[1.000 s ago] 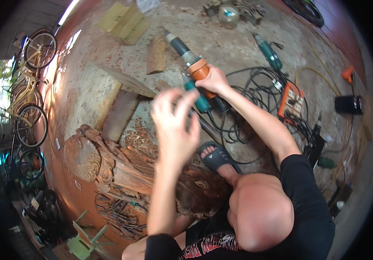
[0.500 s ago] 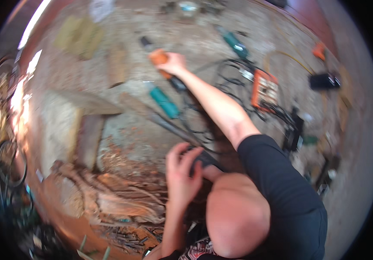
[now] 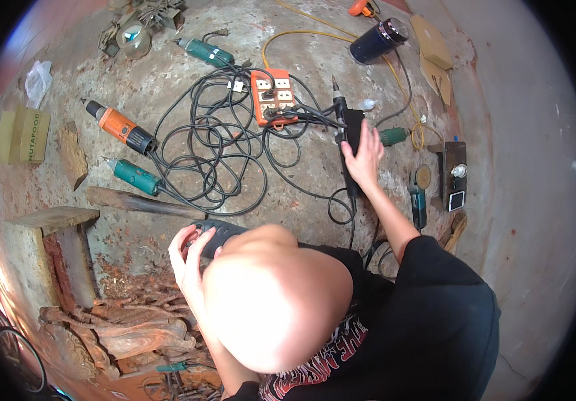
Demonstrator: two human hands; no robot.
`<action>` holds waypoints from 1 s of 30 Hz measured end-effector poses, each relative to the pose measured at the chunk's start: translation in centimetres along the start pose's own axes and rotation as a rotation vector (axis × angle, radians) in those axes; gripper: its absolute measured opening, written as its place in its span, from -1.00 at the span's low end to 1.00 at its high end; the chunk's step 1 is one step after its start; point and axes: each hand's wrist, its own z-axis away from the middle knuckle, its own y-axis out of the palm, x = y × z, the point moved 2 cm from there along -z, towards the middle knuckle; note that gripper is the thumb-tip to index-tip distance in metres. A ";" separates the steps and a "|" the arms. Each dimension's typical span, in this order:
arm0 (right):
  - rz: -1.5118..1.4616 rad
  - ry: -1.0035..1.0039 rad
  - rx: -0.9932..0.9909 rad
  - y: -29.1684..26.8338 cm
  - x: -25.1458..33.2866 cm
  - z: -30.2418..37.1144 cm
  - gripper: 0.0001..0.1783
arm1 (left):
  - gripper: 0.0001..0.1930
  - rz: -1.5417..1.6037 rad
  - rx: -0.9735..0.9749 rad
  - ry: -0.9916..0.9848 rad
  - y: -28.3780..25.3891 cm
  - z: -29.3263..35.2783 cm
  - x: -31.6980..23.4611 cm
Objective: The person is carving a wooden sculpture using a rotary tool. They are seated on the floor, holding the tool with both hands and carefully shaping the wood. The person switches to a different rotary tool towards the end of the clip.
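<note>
My right hand reaches out over a long black power tool with a pointed metal tip. Its fingers are stretched along the tool's dark body and the thumb touches its side; it does not look wrapped round it. My left hand hangs beside my knee with loosely curled, parted fingers, at the toe of my dark shoe. An orange and black die grinder lies on the floor at the left. Below it rests a green die grinder, and another green one lies farther off.
An orange power strip sits amid tangled black cables. At the far right stands a dark cylindrical container; an angle grinder lies nearer. A wooden stool, a wooden handle and carved wood are at the left.
My right hand has let go of the orange die grinder, now lying on the floor, and moved right to the black tool. The view has swung right; my left hand stays by the shoe.
</note>
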 end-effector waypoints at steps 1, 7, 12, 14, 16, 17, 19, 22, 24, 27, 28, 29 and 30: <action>0.019 0.072 0.230 0.9 -0.8 -0.1 0.09 | -0.68 0.009 0.000 0.033 0.2 0.0 0.4; -0.164 -0.226 0.079 -4.2 6.0 1.5 0.01 | -0.64 -0.379 -0.159 0.180 -5.4 1.2 -3.4; -0.921 -0.573 0.571 -6.1 18.4 6.9 -0.44 | -0.66 -0.732 -0.393 0.185 -19.7 3.1 -5.3; -1.388 -0.272 1.201 -2.5 22.9 9.3 -0.51 | -0.64 -0.719 -0.457 0.137 -26.3 4.4 -7.2; -1.584 -0.162 1.522 -2.1 25.8 9.5 -0.52 | -0.62 -0.658 -0.411 0.179 -33.7 5.7 -6.9; -1.573 -0.104 1.625 -2.1 26.0 9.6 -0.52 | -0.61 -0.758 -0.349 0.123 -35.5 6.4 -8.0; -1.585 -0.075 1.733 -1.6 25.9 9.5 -0.52 | -0.64 -1.015 -0.386 0.144 -36.1 8.5 -10.4; -1.633 -0.103 1.761 -0.3 25.6 9.9 -0.52 | -0.65 -1.246 -0.489 0.121 -34.9 13.8 -14.8; -1.644 -0.041 1.779 0.6 25.5 10.0 -0.52 | -0.64 -1.309 -0.453 0.007 -39.8 18.9 -11.7; -1.679 -0.340 1.726 -1.0 28.5 9.1 -0.59 | -0.61 -1.354 -0.316 -0.212 -46.0 31.1 -5.2; -1.713 -0.187 1.860 -3.0 28.2 8.7 -0.57 | -0.60 -1.308 -0.292 -0.296 -46.5 35.8 -2.6; -1.671 -0.153 1.855 -4.7 27.4 7.5 -0.57 | -0.64 -1.068 -0.502 -0.375 -42.0 35.5 0.3; -1.610 -0.161 1.834 -5.9 27.1 6.7 -0.56 | -0.63 -0.811 -0.595 -0.563 -36.6 32.9 -0.1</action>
